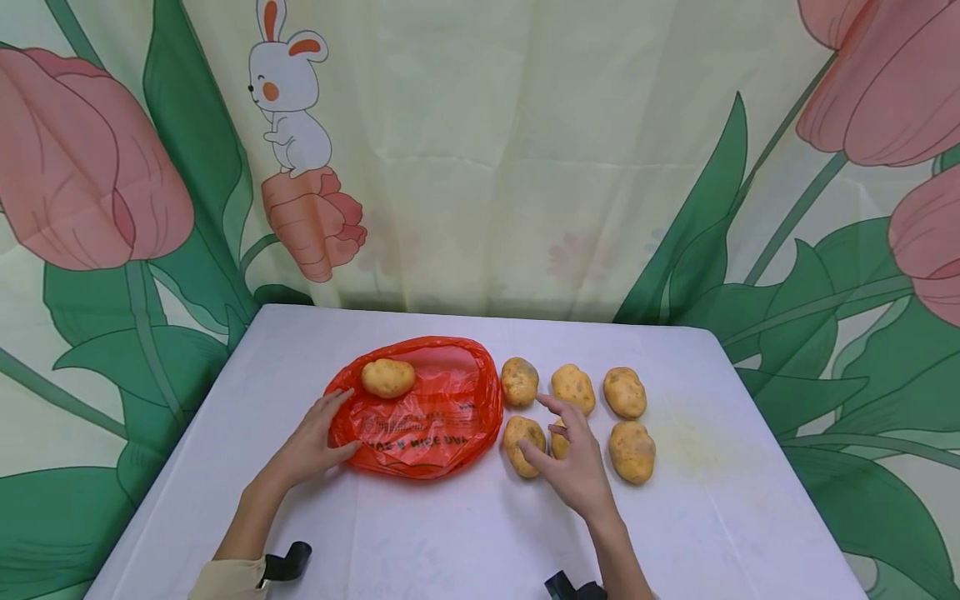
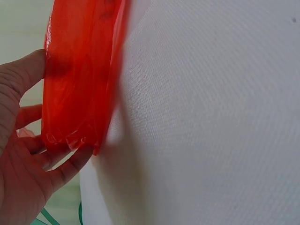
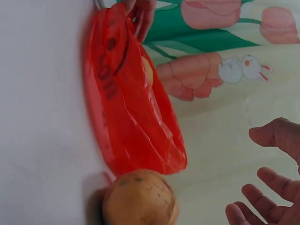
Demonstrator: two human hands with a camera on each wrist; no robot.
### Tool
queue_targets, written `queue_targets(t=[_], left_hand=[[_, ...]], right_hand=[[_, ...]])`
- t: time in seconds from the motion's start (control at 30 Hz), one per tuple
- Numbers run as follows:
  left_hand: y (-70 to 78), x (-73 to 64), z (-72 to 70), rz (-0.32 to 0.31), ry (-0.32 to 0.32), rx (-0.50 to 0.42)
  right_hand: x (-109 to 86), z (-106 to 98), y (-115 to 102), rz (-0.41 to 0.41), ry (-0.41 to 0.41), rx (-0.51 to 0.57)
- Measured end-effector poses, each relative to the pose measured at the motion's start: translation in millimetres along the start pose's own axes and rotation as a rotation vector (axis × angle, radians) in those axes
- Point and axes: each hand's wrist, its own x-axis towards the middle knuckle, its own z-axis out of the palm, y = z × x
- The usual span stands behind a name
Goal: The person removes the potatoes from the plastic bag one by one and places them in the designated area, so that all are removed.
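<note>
A red plastic bag point(image 1: 420, 446) lies spread with its mouth upward on the table, one potato point(image 1: 387, 378) in its far left part. My left hand point(image 1: 315, 433) holds the bag's left edge, thumb on the near side and fingers round the end of its wall point(image 2: 75, 84). Just right of the bag, my right hand point(image 1: 573, 462) hovers with spread fingers and nothing in them. Beneath it are a near potato point(image 1: 521, 442) and a partly hidden potato point(image 1: 558, 444). The right wrist view shows a potato point(image 3: 138, 199) close by the bag point(image 3: 126, 93).
Farther back stand three more potatoes, the left one point(image 1: 519, 382), the middle one point(image 1: 573, 388) and the right one point(image 1: 625, 392). Another potato point(image 1: 632, 452) lies right of my right hand. The white table point(image 1: 450, 550) ends at a curtain point(image 1: 480, 167) printed with tulips and a rabbit.
</note>
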Motion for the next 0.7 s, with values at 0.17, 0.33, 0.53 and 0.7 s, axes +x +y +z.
queue_targets(t=[0.17, 0.33, 0.53, 0.7], left_hand=[[0.4, -0.3, 0.4, 0.010, 0.010, 0.014], [0.6, -0.7, -0.1, 0.012, 0.013, 0.013], [1.3, -1.4, -0.5, 0.004, 0.002, 0.011], [2.4, -1.4, -1.6, 0.003, -0.007, 0.013]], right_hand=[[3.0, 15.3, -5.9, -0.006, -0.030, 0.047], [8.2, 28.1, -12.5, -0.001, -0.074, 0.087], [13.9, 43.2, -16.4, -0.017, -0.140, 0.095], [19.2, 55.6, -19.4, -0.009, -0.185, 0.073]])
